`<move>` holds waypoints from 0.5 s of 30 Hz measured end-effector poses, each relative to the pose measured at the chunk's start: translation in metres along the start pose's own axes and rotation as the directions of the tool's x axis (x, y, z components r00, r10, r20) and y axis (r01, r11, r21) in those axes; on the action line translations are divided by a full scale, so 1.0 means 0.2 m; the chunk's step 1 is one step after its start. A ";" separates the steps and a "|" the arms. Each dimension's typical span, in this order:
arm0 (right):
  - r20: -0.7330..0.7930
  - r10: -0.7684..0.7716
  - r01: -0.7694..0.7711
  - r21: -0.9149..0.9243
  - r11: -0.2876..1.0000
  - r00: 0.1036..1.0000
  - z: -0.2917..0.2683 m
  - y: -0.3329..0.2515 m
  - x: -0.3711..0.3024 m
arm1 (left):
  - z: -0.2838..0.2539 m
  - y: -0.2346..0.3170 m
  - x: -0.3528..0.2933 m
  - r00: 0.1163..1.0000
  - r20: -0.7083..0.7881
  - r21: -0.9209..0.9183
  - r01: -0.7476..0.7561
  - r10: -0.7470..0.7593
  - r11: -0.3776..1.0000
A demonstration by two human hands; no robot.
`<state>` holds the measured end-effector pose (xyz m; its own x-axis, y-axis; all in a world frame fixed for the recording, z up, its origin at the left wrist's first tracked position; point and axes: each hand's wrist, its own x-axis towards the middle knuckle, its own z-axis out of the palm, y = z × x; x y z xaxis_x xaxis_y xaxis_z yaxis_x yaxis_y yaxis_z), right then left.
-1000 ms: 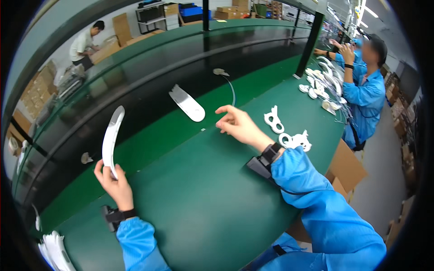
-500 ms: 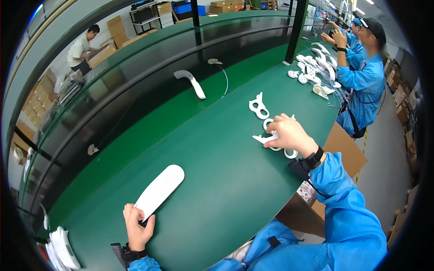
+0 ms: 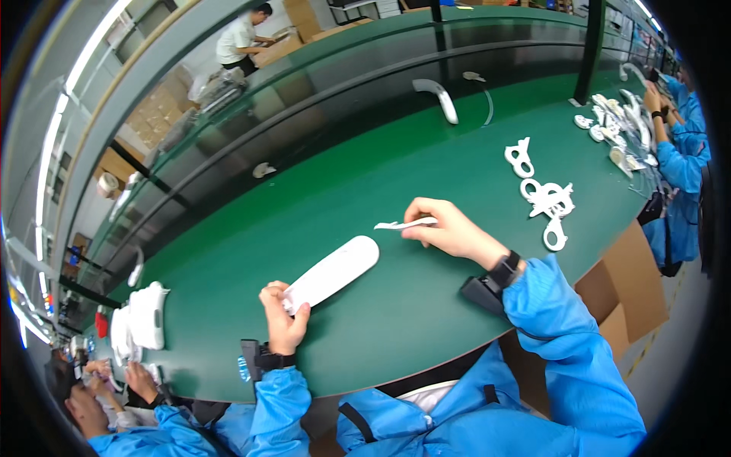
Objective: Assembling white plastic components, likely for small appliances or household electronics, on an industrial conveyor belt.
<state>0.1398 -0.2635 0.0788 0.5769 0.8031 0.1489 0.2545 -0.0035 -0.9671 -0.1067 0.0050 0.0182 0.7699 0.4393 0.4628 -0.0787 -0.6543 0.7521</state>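
Note:
My left hand (image 3: pixel 285 317) grips the near end of a long white plastic housing (image 3: pixel 335 273) with a rounded far end. The housing points away to the right over the green tabletop. Just right of its rounded tip, my right hand (image 3: pixel 443 227) is closed on a small thin white plastic part (image 3: pixel 400 225), pinched between thumb and fingers. A gap separates this part from the housing. Farther right lies a loose cluster of white ring-shaped parts (image 3: pixel 550 199), with a similar two-ring part (image 3: pixel 519 158) behind it.
A curved white piece (image 3: pixel 440 100) lies on the far green strip. White housings (image 3: pixel 146 316) are stacked at left near a co-worker's hand (image 3: pixel 141 381). A pile of white parts (image 3: pixel 620 126) with wires sits far right beside co-workers in blue. An open cardboard box (image 3: pixel 628 286) stands by the table edge.
My right hand has lifted a small white part from the ring cluster and carried it left toward the housing. The view has turned left; my left hand still grips the housing.

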 end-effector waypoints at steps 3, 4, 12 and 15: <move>0.064 0.097 -0.109 0.239 0.965 0.993 0.14 0.09 0.18 | 0.01 -0.01 0.02 0.997 0.051 -0.105 0.063 -0.058 0.992; -0.007 -0.050 0.050 0.304 0.951 0.999 0.22 0.14 0.20 | 0.02 0.00 0.02 0.994 0.068 -0.127 0.091 -0.083 0.988; 0.094 -0.125 0.104 0.200 0.974 0.988 0.38 0.16 0.18 | -0.01 0.09 0.03 0.998 0.052 0.365 -0.046 0.029 0.930; 0.118 -0.184 0.183 0.016 0.983 0.976 0.36 0.17 0.20 | 0.01 0.16 0.07 0.994 0.041 0.430 -0.105 0.097 0.896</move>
<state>0.1160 -0.1892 0.0369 0.4246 0.8546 0.2988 0.3436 0.1532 -0.9265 -0.0968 -0.0114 0.0477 0.7839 0.3482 0.5141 0.1210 -0.8977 0.4236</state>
